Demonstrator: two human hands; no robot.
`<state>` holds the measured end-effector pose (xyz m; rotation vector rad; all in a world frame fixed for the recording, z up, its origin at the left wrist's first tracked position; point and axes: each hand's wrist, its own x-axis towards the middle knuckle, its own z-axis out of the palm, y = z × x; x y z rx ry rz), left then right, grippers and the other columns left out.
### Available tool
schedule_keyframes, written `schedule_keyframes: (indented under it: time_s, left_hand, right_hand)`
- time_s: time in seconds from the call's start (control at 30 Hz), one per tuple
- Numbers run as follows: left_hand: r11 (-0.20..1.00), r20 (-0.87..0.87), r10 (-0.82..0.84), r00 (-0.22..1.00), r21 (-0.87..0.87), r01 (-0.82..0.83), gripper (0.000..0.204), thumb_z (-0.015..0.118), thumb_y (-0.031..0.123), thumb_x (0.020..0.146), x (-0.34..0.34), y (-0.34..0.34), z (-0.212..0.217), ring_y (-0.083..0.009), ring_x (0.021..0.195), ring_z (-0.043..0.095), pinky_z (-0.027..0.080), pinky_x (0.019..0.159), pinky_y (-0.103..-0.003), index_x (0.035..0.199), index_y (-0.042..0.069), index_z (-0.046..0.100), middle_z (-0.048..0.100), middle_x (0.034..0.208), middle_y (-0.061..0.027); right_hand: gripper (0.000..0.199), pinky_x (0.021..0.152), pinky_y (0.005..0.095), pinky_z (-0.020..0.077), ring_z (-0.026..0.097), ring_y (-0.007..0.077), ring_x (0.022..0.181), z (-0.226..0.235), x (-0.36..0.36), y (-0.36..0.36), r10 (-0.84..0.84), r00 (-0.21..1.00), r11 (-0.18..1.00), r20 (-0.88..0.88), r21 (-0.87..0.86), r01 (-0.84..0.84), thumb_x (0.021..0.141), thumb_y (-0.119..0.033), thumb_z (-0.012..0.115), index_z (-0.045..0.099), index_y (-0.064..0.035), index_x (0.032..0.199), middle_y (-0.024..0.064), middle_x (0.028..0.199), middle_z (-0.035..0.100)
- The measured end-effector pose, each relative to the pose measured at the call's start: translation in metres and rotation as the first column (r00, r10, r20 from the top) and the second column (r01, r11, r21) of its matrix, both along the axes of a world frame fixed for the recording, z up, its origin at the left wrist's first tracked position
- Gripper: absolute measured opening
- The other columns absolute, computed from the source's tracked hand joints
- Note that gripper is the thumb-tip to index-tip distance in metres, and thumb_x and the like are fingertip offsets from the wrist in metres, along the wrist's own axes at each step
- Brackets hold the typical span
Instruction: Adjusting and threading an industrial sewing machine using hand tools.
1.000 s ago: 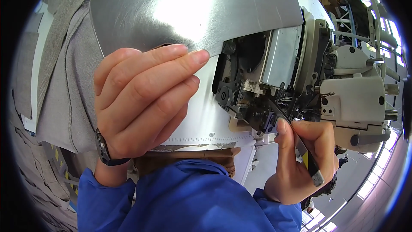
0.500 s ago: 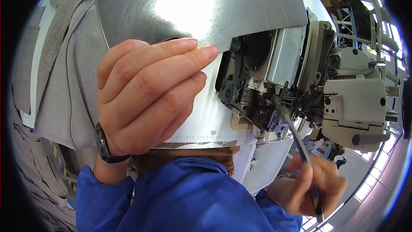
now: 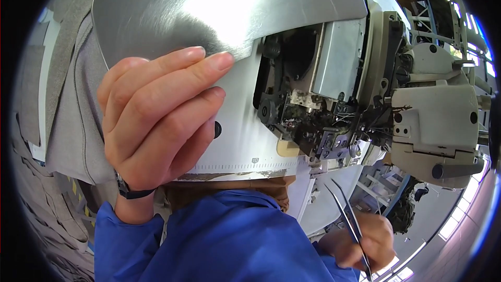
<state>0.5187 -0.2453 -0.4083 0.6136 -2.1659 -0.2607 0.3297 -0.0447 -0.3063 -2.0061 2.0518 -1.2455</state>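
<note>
My left hand (image 3: 162,120) is raised over the white machine bed, with its fingers bent and pressed together. Its fingertips lie in front of the lower edge of a shiny metal plate (image 3: 141,26); whatever is between them, if anything, is hidden. Low at the right, my right hand (image 3: 373,240) grips steel tweezers (image 3: 347,216), whose slightly parted tips point up and left, below the machine and apart from it. An uncovered sewing machine mechanism (image 3: 313,120) shows dark metal parts, a round knob and lint. Fine light threads (image 3: 344,116) stick out at its right side.
The pale machine head (image 3: 433,120) stands to the right of the mechanism. A ruler scale (image 3: 235,166) runs along the bed's worn front edge. Grey fabric (image 3: 70,104) hangs at the left. Metal shelving (image 3: 428,10) is behind at the far right.
My right hand has drawn the tweezers down and away from the mechanism. My left hand has moved left, and the metal plate also sits farther left in view. The whole view has shifted slightly.
</note>
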Motion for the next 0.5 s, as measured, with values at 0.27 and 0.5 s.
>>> schedule_keyframes:
  time_s: [0.27,0.5]
  left_hand:
    - [0.999,0.035,-0.004,0.999,-0.042,0.005,0.013,0.065,0.001,0.075,0.003,-0.002,0.000,-0.0252,0.099,0.065,0.046,0.082,-0.036,0.088,0.006,0.065,0.070,0.107,-0.0099]
    - [1.000,0.020,-0.011,1.000,0.029,0.011,0.009,0.064,0.005,0.080,0.003,0.001,0.001,-0.0240,0.100,0.065,0.045,0.087,-0.035,0.089,0.007,0.065,0.070,0.107,-0.0090]
  right_hand:
    - [0.030,0.044,0.0291,0.0469,0.059,0.0222,0.050,-0.012,0.005,-0.065,0.160,0.973,0.965,-0.166,0.236,-0.119,0.068,-0.004,0.082,0.057,-0.0007,0.084,0.0133,0.068,0.063]
    - [0.022,0.052,0.0298,0.0470,0.060,0.0188,0.054,0.034,0.015,-0.044,0.130,0.985,0.875,-0.112,0.481,-0.061,0.087,-0.018,0.068,0.049,-0.0073,0.089,0.0106,0.069,0.065]
